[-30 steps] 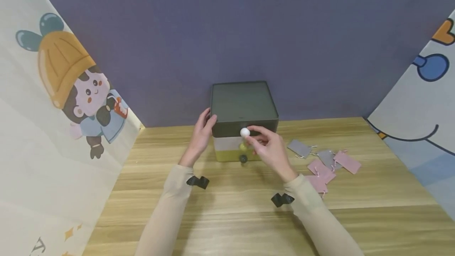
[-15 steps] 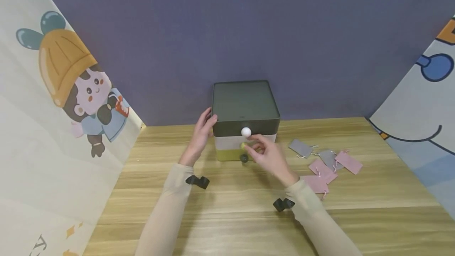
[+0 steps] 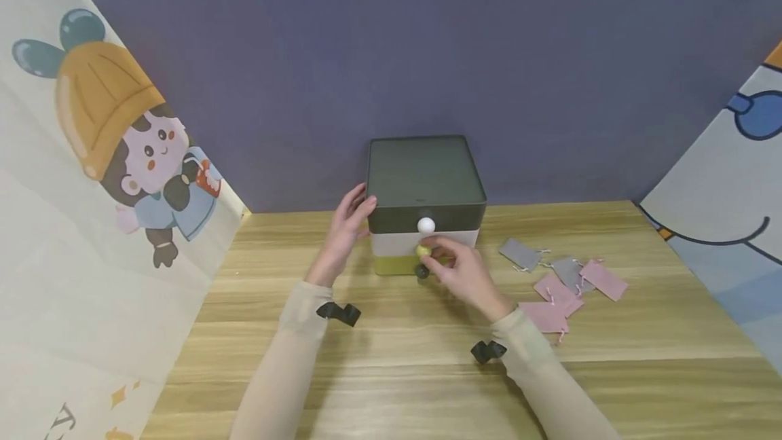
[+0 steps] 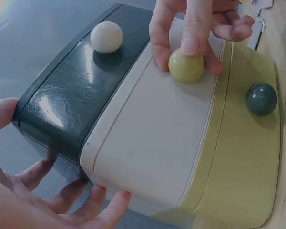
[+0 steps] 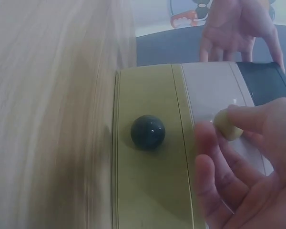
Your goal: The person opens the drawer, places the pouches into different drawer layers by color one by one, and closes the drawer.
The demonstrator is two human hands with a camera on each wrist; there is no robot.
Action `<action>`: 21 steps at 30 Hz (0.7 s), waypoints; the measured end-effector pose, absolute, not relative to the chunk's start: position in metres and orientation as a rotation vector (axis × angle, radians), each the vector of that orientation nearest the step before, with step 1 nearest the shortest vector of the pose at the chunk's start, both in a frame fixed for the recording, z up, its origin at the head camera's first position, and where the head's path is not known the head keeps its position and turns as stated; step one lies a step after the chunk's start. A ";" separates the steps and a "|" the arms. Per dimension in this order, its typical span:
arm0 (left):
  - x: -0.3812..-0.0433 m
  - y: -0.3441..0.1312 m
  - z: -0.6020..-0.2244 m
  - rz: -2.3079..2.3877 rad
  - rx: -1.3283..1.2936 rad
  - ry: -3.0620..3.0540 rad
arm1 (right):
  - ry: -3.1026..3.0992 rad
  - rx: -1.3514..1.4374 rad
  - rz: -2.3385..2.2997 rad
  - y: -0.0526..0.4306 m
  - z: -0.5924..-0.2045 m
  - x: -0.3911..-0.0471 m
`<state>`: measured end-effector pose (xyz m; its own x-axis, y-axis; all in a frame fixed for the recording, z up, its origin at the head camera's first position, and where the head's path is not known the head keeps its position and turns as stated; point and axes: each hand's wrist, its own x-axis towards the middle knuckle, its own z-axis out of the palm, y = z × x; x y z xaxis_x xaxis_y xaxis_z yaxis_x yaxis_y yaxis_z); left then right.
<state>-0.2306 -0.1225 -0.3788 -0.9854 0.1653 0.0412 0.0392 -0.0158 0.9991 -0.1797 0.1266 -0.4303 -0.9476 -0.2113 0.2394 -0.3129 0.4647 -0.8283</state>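
A small three-tier drawer box (image 3: 427, 172) stands against the back wall, its tiers dark green, white and yellow-green from top to bottom. My right hand (image 3: 467, 277) pinches the round yellow knob (image 4: 186, 66) of the white middle drawer (image 4: 148, 119) between thumb and fingers. Above it sits the white knob (image 3: 425, 225) on the dark top drawer; the dark green knob (image 5: 148, 132) is on the bottom drawer. My left hand (image 3: 341, 240) rests its fingertips along the box's left side, with the thumb at the upper front corner. All drawers sit flush.
Several grey and pink drawstring pouches lie to the right, among them a grey pouch (image 3: 519, 254) and a pink pouch (image 3: 603, 280). A dark blue wall (image 3: 427, 53) rises right behind the box. The wooden tabletop (image 3: 391, 372) stretches in front.
My right hand has moved down from the white top knob to the yellow middle knob and now pinches it. The left hand keeps its place on the box's side.
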 end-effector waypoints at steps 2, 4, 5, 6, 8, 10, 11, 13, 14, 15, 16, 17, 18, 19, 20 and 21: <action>-0.230 -0.123 -0.379 2.185 0.215 2.136 | -2.598 0.470 1.505 0.127 -0.430 -0.180; -0.230 -0.124 -0.379 2.202 0.194 2.131 | -2.595 0.478 1.504 0.127 -0.430 -0.180; -0.230 -0.124 -0.379 2.206 0.190 2.129 | -2.591 0.481 1.507 0.127 -0.430 -0.180; -0.230 -0.124 -0.378 2.207 0.186 2.127 | -2.586 0.482 1.514 0.127 -0.430 -0.179; -0.230 -0.124 -0.378 2.209 0.174 2.128 | -2.572 0.481 1.526 0.127 -0.430 -0.179; -0.231 -0.124 -0.378 2.209 0.167 2.131 | -2.557 0.477 1.537 0.126 -0.431 -0.179; -0.231 -0.124 -0.378 2.210 0.166 2.132 | -2.552 0.474 1.538 0.126 -0.431 -0.179; -0.231 -0.124 -0.377 2.215 0.159 2.129 | -2.545 0.467 1.536 0.126 -0.433 -0.179; -0.231 -0.124 -0.377 2.217 0.155 2.127 | -2.540 0.466 1.538 0.126 -0.433 -0.179; -0.231 -0.124 -0.377 2.218 0.150 2.124 | -2.539 0.464 1.536 0.125 -0.434 -0.179; -0.231 -0.124 -0.377 2.218 0.146 2.123 | -2.538 0.462 1.535 0.125 -0.435 -0.179; -0.231 -0.124 -0.378 2.217 0.145 2.121 | -2.537 0.459 1.539 0.125 -0.435 -0.178; -0.231 -0.124 -0.377 2.216 0.142 2.119 | -2.536 0.455 1.543 0.124 -0.436 -0.178; -0.230 -0.124 -0.377 2.214 0.134 2.118 | -2.535 0.453 1.548 0.124 -0.436 -0.178; -0.230 -0.125 -0.377 2.212 0.133 2.116 | -2.535 0.448 1.551 0.124 -0.436 -0.178; -0.230 -0.125 -0.377 2.210 0.133 2.115 | -2.535 0.445 1.551 0.124 -0.436 -0.178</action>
